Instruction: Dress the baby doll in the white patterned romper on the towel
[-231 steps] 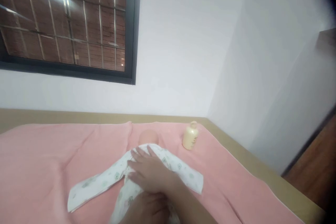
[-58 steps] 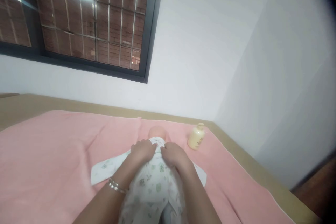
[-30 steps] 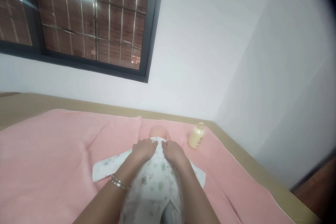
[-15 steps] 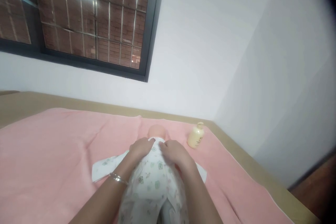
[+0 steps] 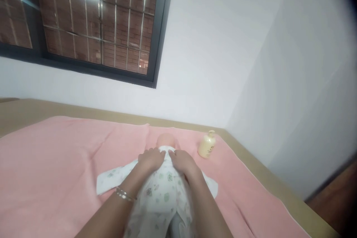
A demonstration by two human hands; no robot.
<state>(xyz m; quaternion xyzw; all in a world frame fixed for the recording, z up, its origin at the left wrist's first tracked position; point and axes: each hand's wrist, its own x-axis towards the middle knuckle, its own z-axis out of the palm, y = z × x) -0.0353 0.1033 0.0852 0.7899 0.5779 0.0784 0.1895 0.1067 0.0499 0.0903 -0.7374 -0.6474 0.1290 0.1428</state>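
Observation:
A baby-sized figure, likely a doll, lies on the pink blanket with the top of its bald head [image 5: 166,140] towards the wall. It wears a white baby shirt [image 5: 160,186] printed with small green and brown figures, both sleeves spread to the sides. At the shirt's neckline, my left hand [image 5: 152,157] is closed on the cloth, thumb near the middle. Opposite it, my right hand [image 5: 182,160] grips the other side of the neckline, its thumb close to the left one. Most of my fingertips are hidden. A silver bracelet [image 5: 124,194] circles my left wrist.
Right of the head stands a pale yellow pump bottle [image 5: 207,145] on the pink blanket [image 5: 64,160]. The blanket covers a tan surface [image 5: 267,171] that runs up to the white wall [image 5: 200,63]. A dark-framed window [image 5: 155,37] with bars is at upper left.
My left thumb has shifted slightly at the neckline, and the cloth between my thumbs looks a little more gathered. Bottle and blanket stay put.

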